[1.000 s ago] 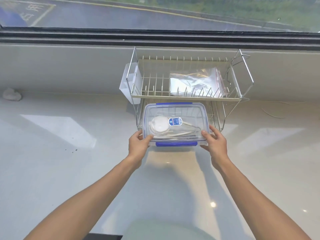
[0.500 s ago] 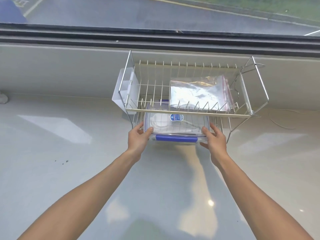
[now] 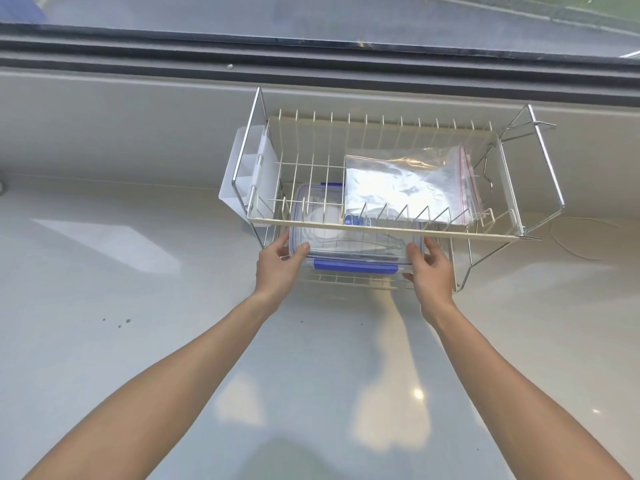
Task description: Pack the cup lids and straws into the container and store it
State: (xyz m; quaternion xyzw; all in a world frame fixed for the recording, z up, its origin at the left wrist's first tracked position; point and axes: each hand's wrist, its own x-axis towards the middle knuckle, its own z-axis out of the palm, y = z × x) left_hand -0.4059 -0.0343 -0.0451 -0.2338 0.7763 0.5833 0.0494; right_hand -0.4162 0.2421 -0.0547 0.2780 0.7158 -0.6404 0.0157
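Both hands, left hand [image 3: 279, 263] and right hand [image 3: 432, 268], grasp the clear container [image 3: 349, 242] with their fingers, on the wire rack's [image 3: 381, 227] lower tier. The rack stands on a glossy pale surface [image 3: 138, 306] below a window [image 3: 311, 19].

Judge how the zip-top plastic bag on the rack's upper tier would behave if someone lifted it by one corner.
The zip-top bag would probably sag and fold, since its clear film already lies wrinkled across the rack wires. It likely feels light, as it lies nearly flat. Its glossy film may slip in a loose grip.
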